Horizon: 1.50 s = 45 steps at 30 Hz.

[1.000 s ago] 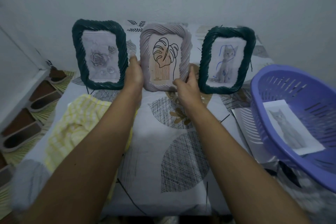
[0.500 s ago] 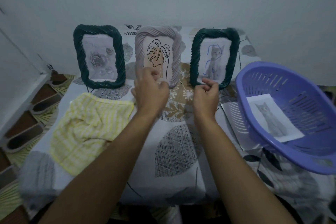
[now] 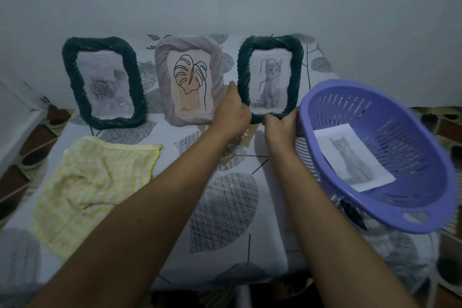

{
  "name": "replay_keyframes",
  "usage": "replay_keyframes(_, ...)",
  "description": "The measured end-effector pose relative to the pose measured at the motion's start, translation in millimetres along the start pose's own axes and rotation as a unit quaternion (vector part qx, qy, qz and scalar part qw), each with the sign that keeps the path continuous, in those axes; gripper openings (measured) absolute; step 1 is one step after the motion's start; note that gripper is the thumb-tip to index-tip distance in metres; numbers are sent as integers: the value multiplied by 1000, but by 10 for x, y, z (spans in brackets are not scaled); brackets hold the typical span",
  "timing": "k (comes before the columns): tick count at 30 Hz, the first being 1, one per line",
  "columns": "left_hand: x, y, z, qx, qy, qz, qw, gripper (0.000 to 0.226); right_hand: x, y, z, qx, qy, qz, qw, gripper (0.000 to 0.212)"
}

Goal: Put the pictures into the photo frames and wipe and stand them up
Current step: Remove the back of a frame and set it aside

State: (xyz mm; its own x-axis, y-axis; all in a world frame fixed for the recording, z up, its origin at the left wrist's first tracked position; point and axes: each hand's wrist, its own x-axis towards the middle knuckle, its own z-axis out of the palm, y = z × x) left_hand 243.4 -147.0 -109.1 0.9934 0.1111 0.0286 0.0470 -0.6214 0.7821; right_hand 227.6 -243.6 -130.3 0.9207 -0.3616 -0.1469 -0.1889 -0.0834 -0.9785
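Observation:
Three woven photo frames stand upright along the wall at the back of the table. The left dark green frame (image 3: 102,82) shows a rose. The middle lilac frame (image 3: 188,82) shows a line-drawn leaf. The right dark green frame (image 3: 271,77) shows a cat picture. My left hand (image 3: 231,112) grips that frame's lower left edge, and my right hand (image 3: 281,125) grips its bottom right corner. A loose cat picture (image 3: 350,157) lies inside the purple basket (image 3: 390,210). A yellow striped cloth (image 3: 92,182) lies crumpled at the left.
The table (image 3: 225,207) wears a grey leaf-print cover and stands against a pale wall. The basket sits tilted at the right, touching my right hand's side. A slotted white sheet (image 3: 306,155) lies under the basket. Patterned floor shows at both sides.
Both hands left the middle lilac frame and moved right onto the cat frame. The view has shifted, bringing the basket closer.

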Motion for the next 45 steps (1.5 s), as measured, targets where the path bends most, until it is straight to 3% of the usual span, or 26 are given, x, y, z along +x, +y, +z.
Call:
replay_keyframes(4,-1,42,10,-43,14,6,999,34,25,-64,-25,14,4,8,1000,101)
replay_keyframes(22,-908,-110,-538,-171,82,18,982,43,-789,-200,-239,23,-54,64,996,78)
replay_keyframes(28,-1366,-258,-821,-133,113,14,984,42,-1185,-206,-326,18,-98,89,991,67)
replay_keyframes(37,-1930,-408,-1115,-273,73,-3,959,34,-1726,-110,-366,30,-176,164,970,55)
replay_keyframes(39,-1993,-426,-1149,-256,81,5,963,34,-1783,-111,-391,-6,-183,134,974,62)
replay_keyframes(41,-2040,-454,-1167,-208,100,23,973,31,-1804,-124,-419,-88,-165,35,982,67)
replay_keyframes(43,-2088,-466,-1172,-136,126,51,981,31,-1861,-213,-432,-119,-158,-89,976,56)
replay_keyframes(45,-2151,-430,-1158,-65,151,87,983,32,-1909,-325,-426,-103,-177,-152,967,34)
